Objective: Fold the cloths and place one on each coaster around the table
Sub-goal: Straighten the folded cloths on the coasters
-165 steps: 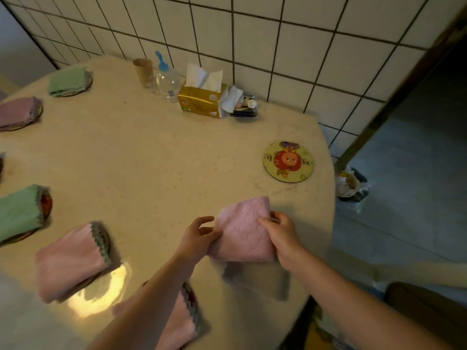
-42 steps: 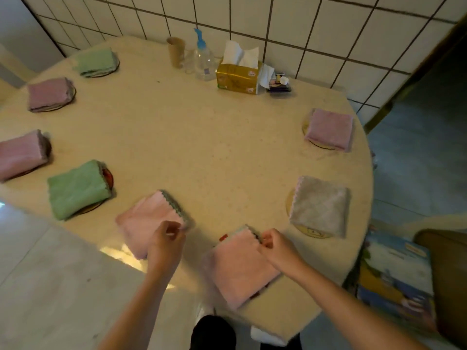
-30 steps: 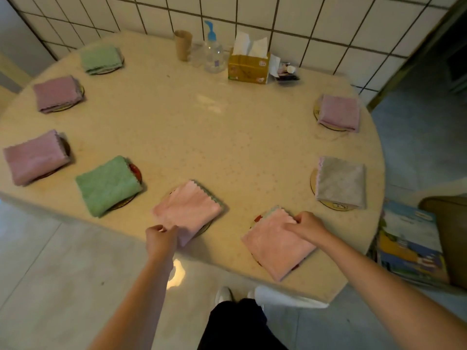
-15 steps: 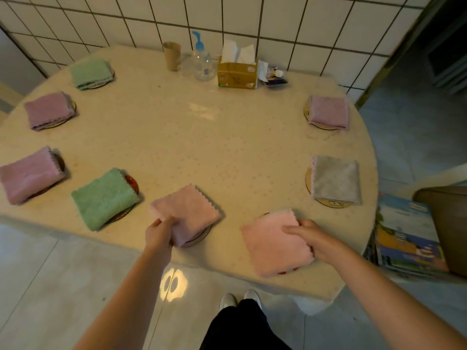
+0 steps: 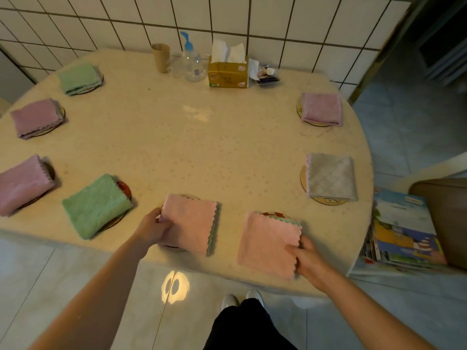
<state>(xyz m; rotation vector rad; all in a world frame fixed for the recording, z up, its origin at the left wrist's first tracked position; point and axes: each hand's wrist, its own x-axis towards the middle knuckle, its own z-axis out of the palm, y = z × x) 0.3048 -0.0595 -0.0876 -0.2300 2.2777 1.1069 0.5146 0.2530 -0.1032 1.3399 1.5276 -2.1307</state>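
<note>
**Q:** What do the two hands do?

**A:** The left hand grips the left edge of a folded pink cloth, its fingers curled onto the fabric. The right hand holds the near right corner of a second pink cloth, fingers bent over the scalloped edge.

**Q:** Where do these cloths lie?

**A:** Both rest on the near edge of the round table. Each covers a coaster: a dark rim shows beneath the left one, and a red rim shows past the far edge of the right one.

**Q:** And the remaining cloths?

**A:** To the left, a green cloth sits on a red-edged coaster, then a pink cloth at the frame edge, a mauve cloth and a second green cloth toward the wall. To the right, a grey cloth lies on a pale coaster, with a mauve cloth beyond it.

**Q:** What else appears?

**A:** Against the tiled wall stand a paper cup, a pump bottle and a tissue box. A stack of picture books lies right of the table. The person's shoes show on the floor below.
</note>
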